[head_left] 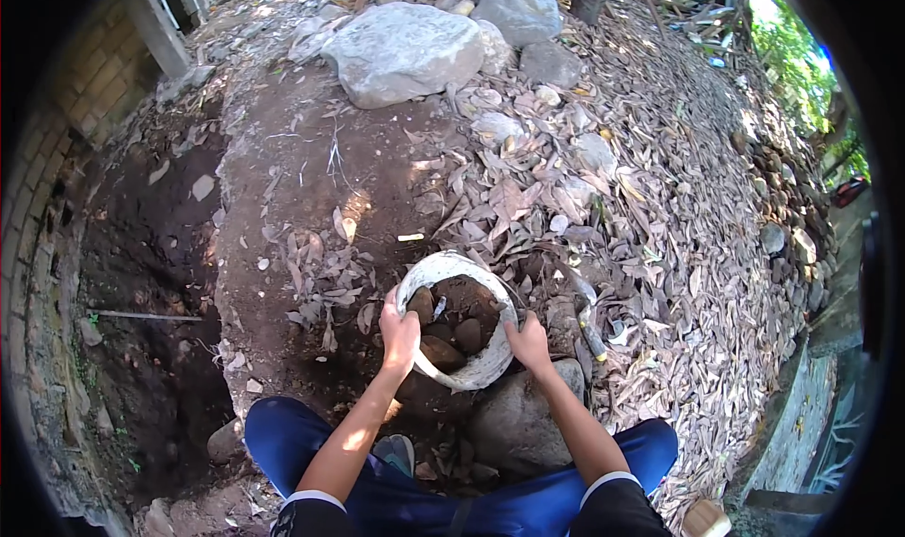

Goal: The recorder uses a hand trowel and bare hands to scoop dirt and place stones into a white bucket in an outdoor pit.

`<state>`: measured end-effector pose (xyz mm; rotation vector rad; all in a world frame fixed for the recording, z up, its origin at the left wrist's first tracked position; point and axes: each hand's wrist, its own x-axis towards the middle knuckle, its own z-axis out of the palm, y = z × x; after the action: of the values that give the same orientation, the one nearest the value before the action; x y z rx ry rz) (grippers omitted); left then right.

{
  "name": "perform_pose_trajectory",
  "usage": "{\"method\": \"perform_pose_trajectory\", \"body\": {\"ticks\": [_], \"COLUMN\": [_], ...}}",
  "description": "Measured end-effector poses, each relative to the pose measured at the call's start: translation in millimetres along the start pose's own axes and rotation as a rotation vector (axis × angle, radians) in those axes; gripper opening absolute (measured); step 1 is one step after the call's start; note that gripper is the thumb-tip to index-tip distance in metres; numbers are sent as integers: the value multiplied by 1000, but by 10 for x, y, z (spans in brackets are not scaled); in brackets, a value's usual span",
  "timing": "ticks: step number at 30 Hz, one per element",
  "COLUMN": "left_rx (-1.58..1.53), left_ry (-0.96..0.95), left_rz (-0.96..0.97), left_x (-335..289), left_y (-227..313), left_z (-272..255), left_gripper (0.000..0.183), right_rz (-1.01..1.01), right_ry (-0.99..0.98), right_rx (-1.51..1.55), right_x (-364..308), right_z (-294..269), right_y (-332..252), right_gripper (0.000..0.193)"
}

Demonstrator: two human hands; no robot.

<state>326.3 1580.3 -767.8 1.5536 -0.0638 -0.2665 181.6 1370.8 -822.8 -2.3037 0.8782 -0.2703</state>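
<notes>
A dirty white bucket [459, 264], with several brown stones [440, 351] and some soil in it, is in front of me between my knees. My left hand [399, 334] grips its left side, fingers on the outside and thumb over the rim. On the right side, my right hand [528, 339] is closed around the rim. A small pale, shiny bit [439, 307] lies among the stones inside. How the bucket's base rests on the ground is hidden.
A big grey rock [528, 419] sits just right of the bucket, near a curved tool [590, 325] with a yellow tip. Large boulders [405, 51] stand ahead. Dry leaves [679, 282] cover the right side. A dug trench [151, 348] runs along the brick wall [94, 75] on the left.
</notes>
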Motion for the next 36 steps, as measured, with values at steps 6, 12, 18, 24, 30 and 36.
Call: {"method": "perform_pose_trajectory", "body": {"ticks": [6, 12, 18, 24, 30, 36], "left_rx": [-37, -114, -348, -99, 25, -73], "left_ry": [-75, -94, -330, -235, 161, 432], "left_rz": [4, -178, 92, -30, -17, -62], "left_x": [41, -247, -449, -851, -1344, -1809], "left_y": [-55, 248, 435, 966, 1136, 1244], "left_z": [-367, -222, 65, 85, -8, -47], "left_gripper": [59, 58, 47, 39, 65, 68], "right_rz": [21, -7, 26, 94, -141, 106], "right_ry": [22, 166, 104, -30, 66, -150], "right_rx": [181, 243, 325, 426, 310, -519], "right_x": [-171, -556, -814, -770, -166, 52], "right_z": [-278, -996, -1358, -1650, -1606, -1024], "right_y": [-524, -817, -524, -558, -65, 827], "right_gripper": [43, 31, 47, 53, 44, 75]}}
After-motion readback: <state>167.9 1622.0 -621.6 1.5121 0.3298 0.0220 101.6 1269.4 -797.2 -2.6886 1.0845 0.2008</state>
